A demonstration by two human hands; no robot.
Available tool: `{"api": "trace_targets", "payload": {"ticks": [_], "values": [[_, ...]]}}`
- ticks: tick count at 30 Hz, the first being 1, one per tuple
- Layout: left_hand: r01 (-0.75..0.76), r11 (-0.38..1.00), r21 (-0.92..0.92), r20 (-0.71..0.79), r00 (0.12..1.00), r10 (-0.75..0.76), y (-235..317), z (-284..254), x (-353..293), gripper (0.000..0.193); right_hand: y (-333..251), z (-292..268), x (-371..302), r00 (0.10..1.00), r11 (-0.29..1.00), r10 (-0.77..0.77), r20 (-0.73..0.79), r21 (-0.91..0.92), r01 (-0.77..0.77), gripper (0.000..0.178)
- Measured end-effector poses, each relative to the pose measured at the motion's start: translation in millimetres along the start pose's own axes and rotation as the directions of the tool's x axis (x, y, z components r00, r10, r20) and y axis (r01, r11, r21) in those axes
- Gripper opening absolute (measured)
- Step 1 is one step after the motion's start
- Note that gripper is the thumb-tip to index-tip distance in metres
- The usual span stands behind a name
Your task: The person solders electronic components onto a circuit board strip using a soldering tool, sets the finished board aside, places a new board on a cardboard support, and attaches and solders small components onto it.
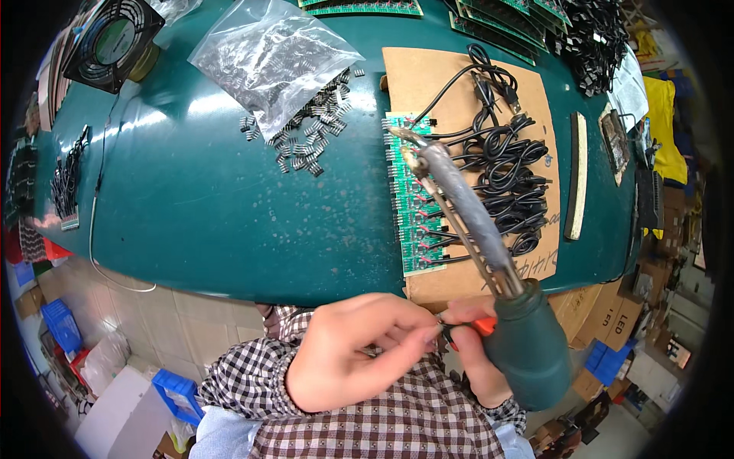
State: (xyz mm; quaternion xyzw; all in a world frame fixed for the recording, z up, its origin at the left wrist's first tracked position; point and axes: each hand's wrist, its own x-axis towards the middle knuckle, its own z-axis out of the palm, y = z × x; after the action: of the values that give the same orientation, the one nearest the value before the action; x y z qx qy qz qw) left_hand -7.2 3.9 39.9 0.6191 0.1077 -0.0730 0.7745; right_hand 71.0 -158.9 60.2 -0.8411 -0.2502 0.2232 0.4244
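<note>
A soldering iron with a dark green handle and a long metal barrel rises in front of my right hand. The hand is closed about the handle, partly hidden behind it, and an orange-red part shows by its fingers. The iron's tip points up and left, appearing over a green circuit board panel. My left hand is closed in a pinch, its fingertips meeting those of the right. Between them shows a small dark piece, too small to name. Black cables lie coiled beside the panel, their ends attached to it.
The panel and cables rest on cardboard on a green table. A clear bag spills small black-and-silver parts. A fan stands far left; more boards and cables fill the far right. A pale strip lies right.
</note>
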Motion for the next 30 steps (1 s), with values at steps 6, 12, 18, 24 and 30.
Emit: {"api": "trace_targets", "payload": {"ticks": [6, 12, 18, 24, 30], "values": [[0.075, 0.977, -0.2, -0.425, 0.892, -0.155, -28, 1, 12, 0.008, 15, 5, -43, 0.876, 0.715, 0.427, -0.222, 0.676, -0.177, 0.055], [0.092, 0.987, -0.134, -0.414, 0.9, -0.14, -39, 2, 23, 0.008, 30, 11, -61, 0.913, 0.865, 0.219, -0.344, 0.501, -0.018, 0.061], [0.086, 0.976, -0.202, -0.408, 0.898, -0.164, -37, 2, 24, 0.009, 34, 10, -85, 0.895, 0.779, 0.407, -0.184, 0.581, -0.235, 0.064], [0.106, 0.978, -0.179, -0.398, 0.901, -0.171, -38, 3, 25, 0.008, 32, 10, -95, 0.879, 0.747, 0.453, -0.147, 0.601, -0.285, 0.065], [0.129, 0.978, -0.162, -0.395, 0.9, -0.184, -37, 2, 26, 0.008, 34, 13, -99, 0.883, 0.731, 0.44, -0.164, 0.637, -0.245, 0.061]]}}
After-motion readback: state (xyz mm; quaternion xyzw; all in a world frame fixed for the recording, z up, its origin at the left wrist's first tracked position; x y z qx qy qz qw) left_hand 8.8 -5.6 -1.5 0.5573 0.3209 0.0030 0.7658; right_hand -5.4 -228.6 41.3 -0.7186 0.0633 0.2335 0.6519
